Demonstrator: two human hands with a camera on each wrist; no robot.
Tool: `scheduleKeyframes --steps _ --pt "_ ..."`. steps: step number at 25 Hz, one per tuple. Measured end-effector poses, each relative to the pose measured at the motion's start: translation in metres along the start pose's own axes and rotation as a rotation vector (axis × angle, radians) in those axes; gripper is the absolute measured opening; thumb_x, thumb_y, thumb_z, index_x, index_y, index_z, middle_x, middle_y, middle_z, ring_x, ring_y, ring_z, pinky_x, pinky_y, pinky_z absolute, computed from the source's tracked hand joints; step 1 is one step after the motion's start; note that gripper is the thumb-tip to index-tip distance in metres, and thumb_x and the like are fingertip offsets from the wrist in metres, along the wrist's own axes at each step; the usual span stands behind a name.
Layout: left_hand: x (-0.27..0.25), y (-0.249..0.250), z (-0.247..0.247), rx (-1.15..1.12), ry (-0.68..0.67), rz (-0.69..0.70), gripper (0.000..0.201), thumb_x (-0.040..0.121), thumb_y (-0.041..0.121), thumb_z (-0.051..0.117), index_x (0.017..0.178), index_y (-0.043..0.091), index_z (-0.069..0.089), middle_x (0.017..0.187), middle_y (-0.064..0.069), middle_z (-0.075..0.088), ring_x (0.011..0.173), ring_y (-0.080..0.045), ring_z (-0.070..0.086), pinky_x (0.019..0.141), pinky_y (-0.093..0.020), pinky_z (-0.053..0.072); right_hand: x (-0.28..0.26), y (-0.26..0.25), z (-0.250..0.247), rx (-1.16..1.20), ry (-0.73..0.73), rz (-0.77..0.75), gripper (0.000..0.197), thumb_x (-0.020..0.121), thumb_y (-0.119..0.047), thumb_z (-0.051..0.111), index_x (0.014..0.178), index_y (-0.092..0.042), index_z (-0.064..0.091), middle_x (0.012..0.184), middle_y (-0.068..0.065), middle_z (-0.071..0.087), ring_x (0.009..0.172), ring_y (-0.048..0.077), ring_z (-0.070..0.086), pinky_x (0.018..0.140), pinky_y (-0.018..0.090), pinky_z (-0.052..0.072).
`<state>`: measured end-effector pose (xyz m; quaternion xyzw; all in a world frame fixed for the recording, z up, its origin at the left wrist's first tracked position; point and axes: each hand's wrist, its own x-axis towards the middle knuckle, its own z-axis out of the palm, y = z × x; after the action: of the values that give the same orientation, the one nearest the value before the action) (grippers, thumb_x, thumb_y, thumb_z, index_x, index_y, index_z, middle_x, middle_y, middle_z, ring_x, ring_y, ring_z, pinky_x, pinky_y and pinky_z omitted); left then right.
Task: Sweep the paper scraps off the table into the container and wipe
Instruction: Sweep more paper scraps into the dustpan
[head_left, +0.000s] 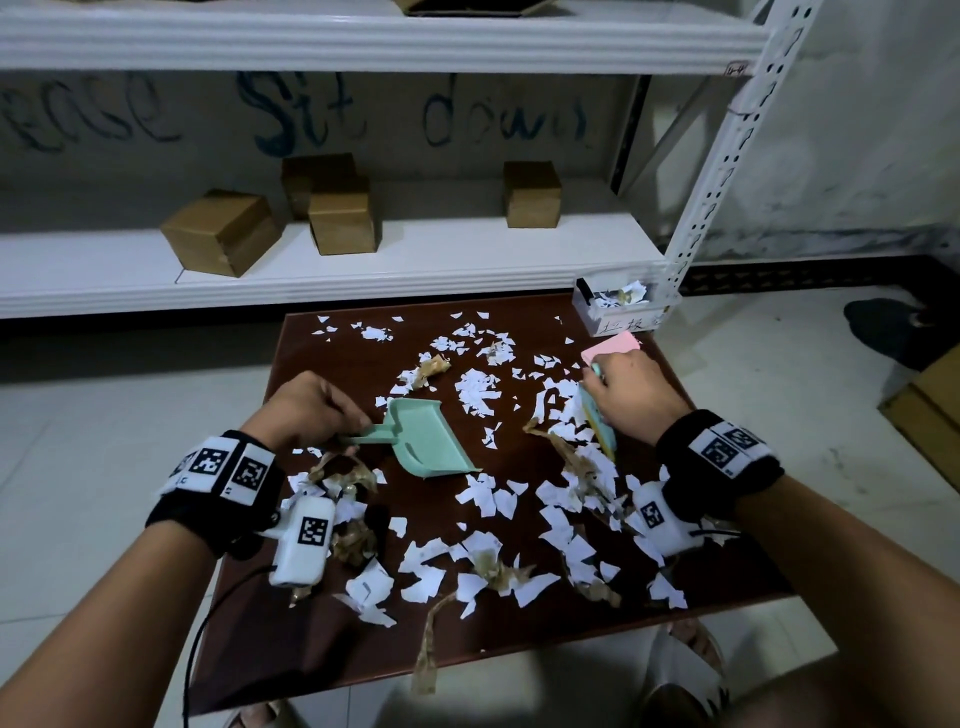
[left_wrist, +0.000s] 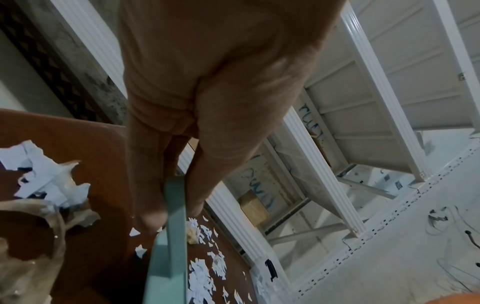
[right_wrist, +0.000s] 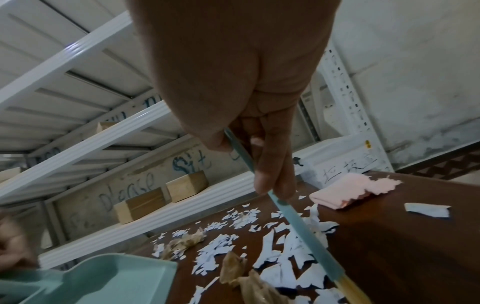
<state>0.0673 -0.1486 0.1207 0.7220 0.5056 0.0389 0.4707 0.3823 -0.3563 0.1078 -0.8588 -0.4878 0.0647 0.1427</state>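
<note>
Left hand (head_left: 306, 410) curls round the handle of a mint-green dustpan (head_left: 428, 436), thumb and fingers pinching it; the pan lies on the dark brown counter (head_left: 322, 358) among the litter, its mouth toward the right hand. In the left wrist view only the handle edge shows, the pan itself cut off. Right hand (head_left: 631, 397) grips a small brush (head_left: 597, 423) with a teal handle; the hand hides most of it from the head camera, and the bristle end is half buried in scraps. White paper scraps (head_left: 478, 392) and crumpled brown bits (head_left: 434, 366) cover most of the counter. A folded pink cloth (head_left: 613, 345) sits just beyond the right hand, partly hidden by it. A clear container (head_left: 621, 304) stands at the far right corner, scraps already inside; its label is handwritten, not legible. Cardboard boxes (head_left: 223, 231) sit on the shelf (head_left: 104, 275) behind.
</note>
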Motion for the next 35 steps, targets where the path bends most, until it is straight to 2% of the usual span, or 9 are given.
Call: scheduleKeyframes --steps 3,9,13,17,20,23,27,31,35 --pt "0.005 0.003 0.009 0.025 0.008 0.016 0.011 0.085 -0.002 0.078 0.076 0.005 0.078 0.057 0.000 0.072 0.044 -0.005 0.064 0.046 -0.013 0.050 0.000 -0.022 0.006 0.067 -0.009 -0.063 0.037 0.105 -0.027 0.041 0.078 -0.008 0.058 0.075 0.012 0.064 0.069 0.031 0.065 0.069 0.044 0.054" --pt "0.011 0.008 0.017 0.154 -0.033 0.027 0.024 0.065 0.005 0.094 0.082 0.018 0.083 0.077 -0.002 0.079 0.074 -0.014 0.070 0.074 -0.027 0.057 0.001 -0.042 0.012 0.218 0.005 -0.113 0.038 0.102 -0.031 0.042 0.077 -0.007 0.059 0.070 0.012 0.068 0.064 0.030 0.069 0.068 0.050 0.059" --pt "0.013 0.008 0.017 0.163 -0.011 0.035 0.025 0.067 0.004 0.093 0.082 0.023 0.084 0.074 0.004 0.078 0.073 -0.008 0.068 0.069 -0.021 0.052 -0.003 -0.036 -0.010 0.120 0.075 -0.087 0.039 0.095 -0.041 0.039 0.072 -0.014 0.056 0.067 0.009 0.060 0.066 0.033 0.062 0.066 0.048 0.056" --pt "0.014 0.005 0.013 0.169 0.009 0.040 0.026 0.068 0.005 0.092 0.081 0.025 0.083 0.072 0.006 0.078 0.067 -0.004 0.066 0.057 -0.013 0.048 -0.019 -0.036 -0.017 -0.054 -0.014 0.021 0.030 0.092 -0.031 0.051 0.069 -0.012 0.050 0.077 0.007 0.046 0.081 0.032 0.053 0.070 0.035 0.041" --pt "0.016 0.000 0.006 0.183 0.019 0.052 0.026 0.068 0.005 0.093 0.083 0.024 0.085 0.074 0.004 0.079 0.074 -0.009 0.069 0.069 -0.022 0.053 -0.031 -0.046 -0.013 -0.083 -0.083 0.048 0.031 0.093 -0.029 0.053 0.068 -0.014 0.042 0.085 0.005 0.042 0.080 0.024 0.048 0.069 0.030 0.037" --pt "0.016 -0.003 0.001 0.179 -0.003 0.057 0.025 0.068 0.005 0.093 0.085 0.022 0.085 0.076 0.002 0.079 0.077 -0.012 0.070 0.073 -0.026 0.055 -0.036 -0.053 -0.003 -0.022 -0.111 0.067 0.036 0.094 -0.026 0.058 0.065 -0.012 0.042 0.081 0.003 0.046 0.065 0.014 0.051 0.054 0.025 0.040" --pt "0.016 -0.001 0.007 0.200 -0.038 0.071 0.025 0.068 0.008 0.093 0.085 0.023 0.085 0.076 0.004 0.079 0.081 -0.012 0.071 0.083 -0.030 0.060 -0.031 -0.058 0.012 0.151 -0.091 0.101 0.032 0.091 -0.024 0.060 0.065 -0.011 0.047 0.080 0.016 0.065 0.068 0.028 0.072 0.060 0.045 0.064" --pt "0.019 0.006 0.022 0.188 -0.048 0.046 0.024 0.069 0.002 0.092 0.082 0.021 0.085 0.076 0.002 0.079 0.079 -0.011 0.072 0.075 -0.025 0.058 -0.023 -0.064 0.017 0.172 -0.009 0.030 0.032 0.086 -0.021 0.049 0.059 -0.012 0.035 0.063 0.011 0.044 0.063 0.030 0.060 0.052 0.041 0.052" --pt "0.020 0.011 0.033 0.191 -0.048 0.050 0.024 0.070 0.000 0.090 0.083 0.019 0.085 0.075 0.002 0.079 0.075 -0.009 0.071 0.068 -0.020 0.055 -0.019 -0.067 0.024 0.250 0.030 -0.089 0.034 0.088 -0.022 0.047 0.061 -0.003 0.040 0.058 0.022 0.049 0.061 0.037 0.068 0.050 0.050 0.047"
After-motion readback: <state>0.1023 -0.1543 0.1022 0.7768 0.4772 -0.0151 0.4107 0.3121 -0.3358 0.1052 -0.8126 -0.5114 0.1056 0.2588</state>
